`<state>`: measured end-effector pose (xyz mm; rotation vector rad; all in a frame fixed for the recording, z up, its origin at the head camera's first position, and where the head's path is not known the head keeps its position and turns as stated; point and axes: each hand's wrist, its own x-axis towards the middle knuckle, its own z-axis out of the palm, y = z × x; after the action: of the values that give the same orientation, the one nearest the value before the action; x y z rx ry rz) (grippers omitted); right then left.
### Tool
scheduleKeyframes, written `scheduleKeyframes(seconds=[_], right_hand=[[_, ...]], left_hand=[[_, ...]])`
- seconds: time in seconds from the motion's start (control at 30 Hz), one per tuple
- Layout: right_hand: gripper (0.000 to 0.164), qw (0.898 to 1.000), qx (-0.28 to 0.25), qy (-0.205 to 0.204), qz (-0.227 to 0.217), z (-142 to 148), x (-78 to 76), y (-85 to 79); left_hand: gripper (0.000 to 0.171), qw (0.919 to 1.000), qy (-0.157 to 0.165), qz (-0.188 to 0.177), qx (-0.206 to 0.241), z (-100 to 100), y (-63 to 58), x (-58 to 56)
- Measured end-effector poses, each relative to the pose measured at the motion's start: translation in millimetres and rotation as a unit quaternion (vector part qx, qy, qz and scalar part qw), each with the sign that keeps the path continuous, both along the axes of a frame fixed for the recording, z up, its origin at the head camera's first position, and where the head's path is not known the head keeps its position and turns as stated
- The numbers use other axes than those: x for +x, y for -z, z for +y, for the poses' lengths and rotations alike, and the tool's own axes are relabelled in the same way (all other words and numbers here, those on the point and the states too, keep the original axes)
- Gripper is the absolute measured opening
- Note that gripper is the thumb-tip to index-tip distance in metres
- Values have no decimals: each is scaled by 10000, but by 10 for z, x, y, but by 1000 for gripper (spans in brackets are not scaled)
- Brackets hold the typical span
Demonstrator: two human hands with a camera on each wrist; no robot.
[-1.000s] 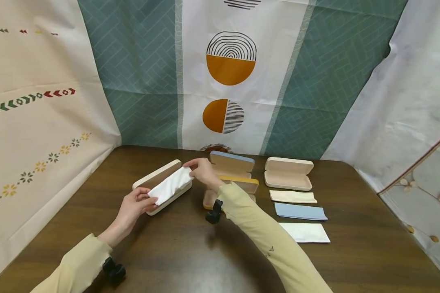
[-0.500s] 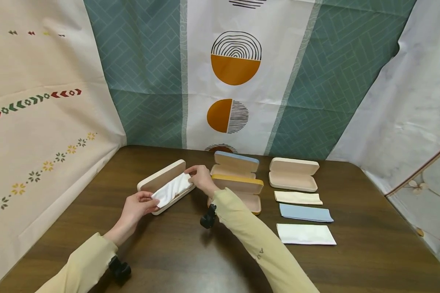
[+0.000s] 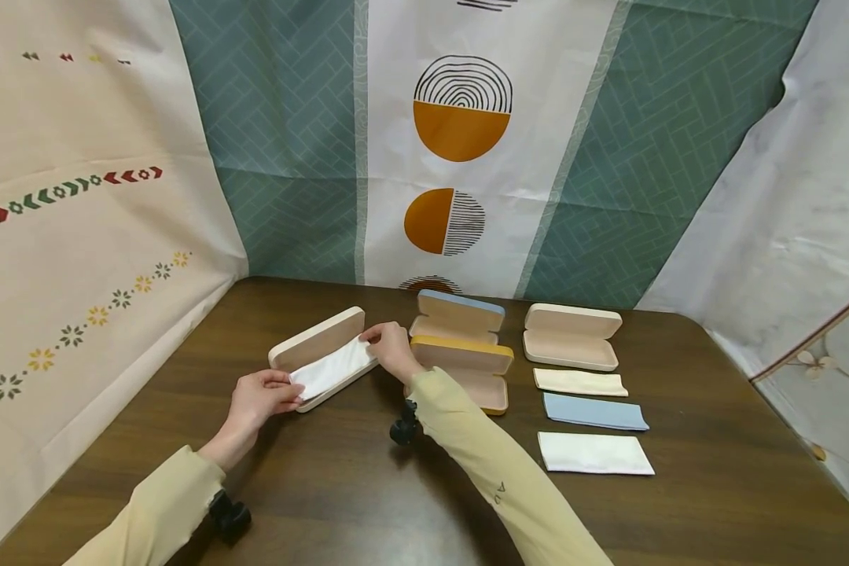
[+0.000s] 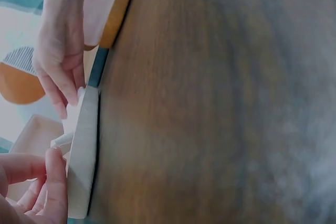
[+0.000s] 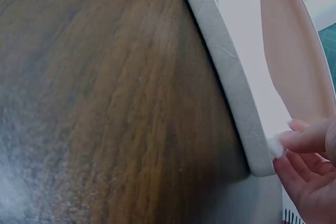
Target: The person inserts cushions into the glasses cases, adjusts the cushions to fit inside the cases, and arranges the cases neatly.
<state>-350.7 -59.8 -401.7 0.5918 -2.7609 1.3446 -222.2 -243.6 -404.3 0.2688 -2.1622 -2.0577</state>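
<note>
A white folded cloth lies along the base of an open cream glasses case at the left of the table. Its near-left end is pinched between thumb and fingers of my left hand. At the far-right end, my right hand pinches the other corner. In the right wrist view, the cloth sits inside the case wall, its end bunched at the fingertips of my right hand. The left wrist view shows my left hand holding a raised cloth corner.
A blue glasses case and a yellow one stand open right of my right hand. Further right is another open cream case. Below it lie cream, blue and white folded cloths.
Both hands have lowered the white cloth from above the case into its base. The cloth was wrinkled half a second ago and now lies flatter. The head view has shifted slightly.
</note>
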Motion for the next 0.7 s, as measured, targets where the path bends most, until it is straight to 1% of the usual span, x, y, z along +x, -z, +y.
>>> scheduleKeyframes(seconds=[0.1, 0.33, 0.47, 0.57, 0.63, 0.7], right_hand=[[22, 10000, 4, 13, 51, -10, -5, 5], [24, 9995, 132, 140, 256, -11, -7, 33], [27, 9994, 201, 133, 248, -6, -5, 57], [27, 9995, 171, 108, 257, -5, 2, 72], [23, 9993, 77, 131, 345, -9, 8, 80], [20, 9989, -62, 198, 423, -16, 20, 80]], left_hand=[[25, 10000, 27, -33, -58, -16, -9, 0], [22, 9985, 57, -301, -462, -41, -6, -12], [23, 9974, 110, -465, -532, -44, -6, -24], [23, 9968, 177, -517, -580, -52, -15, -19], [24, 9962, 112, -515, -688, -64, -29, -16], [25, 9953, -43, -494, -836, -75, -47, -15]])
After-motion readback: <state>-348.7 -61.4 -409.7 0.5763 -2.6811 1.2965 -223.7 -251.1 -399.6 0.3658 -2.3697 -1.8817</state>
